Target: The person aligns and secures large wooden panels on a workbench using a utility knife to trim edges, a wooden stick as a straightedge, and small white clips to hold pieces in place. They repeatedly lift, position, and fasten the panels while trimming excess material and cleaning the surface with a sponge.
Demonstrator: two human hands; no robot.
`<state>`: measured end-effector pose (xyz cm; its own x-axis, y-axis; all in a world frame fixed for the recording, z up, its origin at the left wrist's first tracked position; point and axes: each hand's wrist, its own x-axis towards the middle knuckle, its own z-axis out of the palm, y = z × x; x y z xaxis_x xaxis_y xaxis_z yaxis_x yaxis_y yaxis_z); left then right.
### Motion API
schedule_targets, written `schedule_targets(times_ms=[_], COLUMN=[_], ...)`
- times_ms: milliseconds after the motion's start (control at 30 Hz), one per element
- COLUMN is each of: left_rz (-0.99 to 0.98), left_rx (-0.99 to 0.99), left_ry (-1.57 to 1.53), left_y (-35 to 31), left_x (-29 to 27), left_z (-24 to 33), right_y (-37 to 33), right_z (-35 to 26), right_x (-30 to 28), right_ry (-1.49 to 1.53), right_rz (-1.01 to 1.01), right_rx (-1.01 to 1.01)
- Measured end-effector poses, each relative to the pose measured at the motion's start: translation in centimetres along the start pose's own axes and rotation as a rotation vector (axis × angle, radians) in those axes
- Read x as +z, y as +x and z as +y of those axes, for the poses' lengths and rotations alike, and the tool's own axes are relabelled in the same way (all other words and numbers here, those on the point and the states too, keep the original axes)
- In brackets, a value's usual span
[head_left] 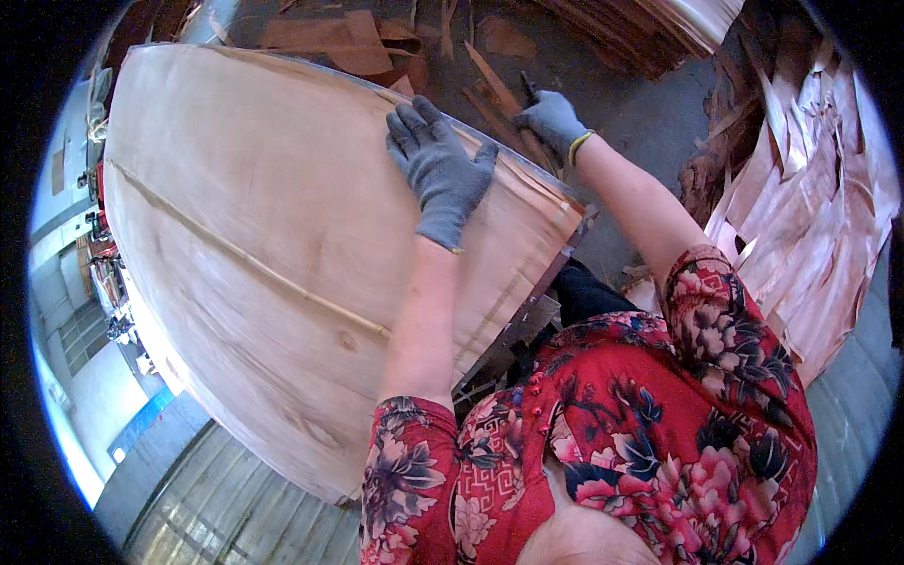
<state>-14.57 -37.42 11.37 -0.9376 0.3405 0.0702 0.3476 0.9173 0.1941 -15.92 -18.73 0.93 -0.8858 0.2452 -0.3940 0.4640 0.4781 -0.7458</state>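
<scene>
1. Big pale veneer sheet lies flat on the counter, filling most of the view.
2. Veneer scrap pile sits off to the right.
3. Left hand – grey glove, fingers spread, flat on the sheet's far edge.
4. Right hand – curled round a thin strip just past that edge.

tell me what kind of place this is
Likely a wood veneer workshop: a big veneer sheet lies under the gloved left hand, veneer offcuts pile at the right, and scraps litter the floor.
</scene>
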Motion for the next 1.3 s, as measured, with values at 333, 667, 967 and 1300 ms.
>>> schedule_targets(times_ms=[333,667,967,1300], left_rz=[-0.056,0.151,0.383,0.213], left_rx=[-0.111,-0.066,-0.258,-0.296], left_ry=[0.036,-0.146,-0.051,0.044], left_y=[-0.1,0.0,-1.3,-1.4], left_x=[-0.6,1.0,0.9,0.3], left_z=[-1.1,-1.5,-1.3,-1.2], right_y=[-11.5,-34.1,-15.8,9.0], right_z=[17.2,29.0,34.7,14.4], right_x=[-8.9,-16.0,-18.5,-26.4], right_ry=[-0.509,-0.338,-0.385,-0.294], right_rz=[0.12,-0.181,-0.137,-0.271], right_rx=[0.067,0.497,0.127,-0.194])
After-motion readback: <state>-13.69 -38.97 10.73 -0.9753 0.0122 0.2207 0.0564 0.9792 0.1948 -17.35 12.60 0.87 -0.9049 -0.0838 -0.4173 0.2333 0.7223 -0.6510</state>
